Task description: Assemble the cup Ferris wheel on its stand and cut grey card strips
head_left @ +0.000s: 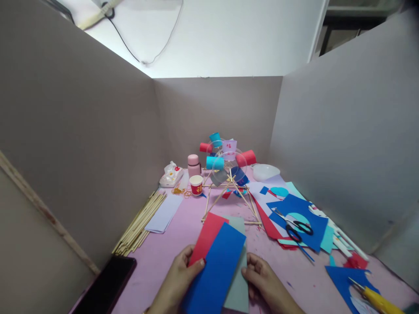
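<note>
My left hand (183,272) grips a red paper strip (209,233) and a blue paper strip (216,266), the thumb pressed on the blue one. Behind them lies a grey paper strip (240,279), pinched at its right edge by my right hand (262,279). The strips overlap like a fan above the pink table (150,279). Just beyond them stands a Ferris wheel model (229,174) with a stick frame, clear round rims and coloured paper cups. Parts of my fingers are hidden behind the paper.
Wooden sticks (144,222), folded white paper (165,213) and a phone (104,283) lie left. A paper cup (196,185), pink flask (194,165) and tissue pack (171,175) stand behind. Scissors (296,229), coloured sheets (310,213) and a yellow-handled tool (379,301) are right.
</note>
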The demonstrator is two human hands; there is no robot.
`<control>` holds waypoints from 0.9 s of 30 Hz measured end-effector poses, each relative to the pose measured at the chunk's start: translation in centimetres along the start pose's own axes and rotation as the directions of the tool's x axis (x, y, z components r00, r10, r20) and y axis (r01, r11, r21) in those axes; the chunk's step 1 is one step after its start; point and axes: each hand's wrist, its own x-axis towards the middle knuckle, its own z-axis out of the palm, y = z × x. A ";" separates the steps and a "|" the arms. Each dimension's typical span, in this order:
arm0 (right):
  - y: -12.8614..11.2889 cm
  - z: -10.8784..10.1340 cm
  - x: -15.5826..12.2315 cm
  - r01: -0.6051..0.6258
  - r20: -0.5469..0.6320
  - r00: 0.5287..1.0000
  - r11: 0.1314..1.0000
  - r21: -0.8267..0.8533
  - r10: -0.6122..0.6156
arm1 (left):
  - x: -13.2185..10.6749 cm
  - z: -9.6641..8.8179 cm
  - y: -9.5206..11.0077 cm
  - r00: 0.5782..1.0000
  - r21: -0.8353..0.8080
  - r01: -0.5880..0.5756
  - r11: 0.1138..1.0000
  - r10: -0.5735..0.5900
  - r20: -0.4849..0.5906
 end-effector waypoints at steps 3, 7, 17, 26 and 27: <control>-0.5 0.6 -0.3 -0.049 0.033 0.998 0.996 0.072 0.047 | 0.0 1.3 -1.8 0.994 0.134 -0.107 0.985 0.107 0.003; -1.6 1.7 -1.0 -0.059 0.090 0.995 0.977 0.204 0.041 | -0.2 2.4 -3.1 0.986 0.155 -0.163 0.974 0.164 0.009; -1.2 2.0 -1.5 -0.162 0.057 0.987 0.943 0.290 0.152 | -0.7 2.8 -2.8 0.982 0.159 -0.188 0.969 0.184 0.035; -0.8 1.1 -0.7 -0.047 -0.014 0.999 0.990 0.130 0.050 | 0.3 2.0 -3.4 0.998 -0.097 -0.053 0.994 0.057 0.032; -0.8 1.1 -0.7 -0.052 -0.015 0.998 0.983 0.174 0.056 | 0.4 1.9 -3.5 0.999 -0.106 -0.036 0.994 0.038 0.013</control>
